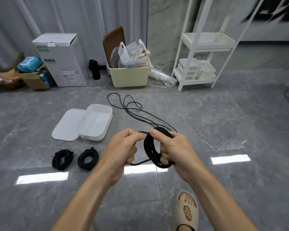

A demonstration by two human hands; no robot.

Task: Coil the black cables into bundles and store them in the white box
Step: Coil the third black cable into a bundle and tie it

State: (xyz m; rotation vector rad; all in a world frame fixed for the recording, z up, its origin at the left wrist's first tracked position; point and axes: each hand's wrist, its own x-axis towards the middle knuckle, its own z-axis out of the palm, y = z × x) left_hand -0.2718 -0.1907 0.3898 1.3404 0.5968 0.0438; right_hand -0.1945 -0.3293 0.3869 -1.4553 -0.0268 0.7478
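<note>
My right hand (173, 147) grips a partly wound coil of black cable (151, 147) held above the floor. My left hand (123, 145) pinches a strand of the same cable just left of the coil. The loose rest of that cable (128, 107) trails away in loops across the grey floor. Two finished black bundles lie on the floor to the left, one (62, 159) beside the other (88, 158). The white box (105, 125) stands open beyond them, nothing inside, with its lid (65, 125) lying against its left side.
Along the far wall stand a cardboard appliance box (62, 60), a cream bin (130, 75) stuffed with bags, a black bottle (94, 69) and a white shelf rack (205, 45). My sandalled foot (185, 212) is at the bottom right.
</note>
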